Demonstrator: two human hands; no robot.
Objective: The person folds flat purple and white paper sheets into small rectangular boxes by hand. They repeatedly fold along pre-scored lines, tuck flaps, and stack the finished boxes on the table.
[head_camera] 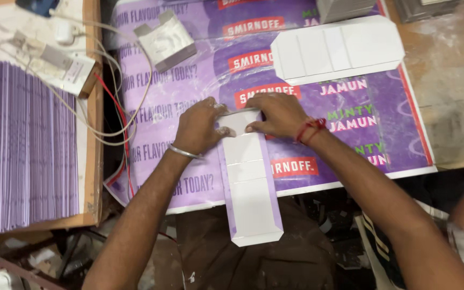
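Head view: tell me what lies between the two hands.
In the head view, the folded top end of a white card blank lies between the left hand and right hand; both press it.

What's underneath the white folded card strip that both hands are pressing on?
The white card strip lies on a purple printed sheet, its near end overhanging the edge. The left hand and right hand cover its far end.
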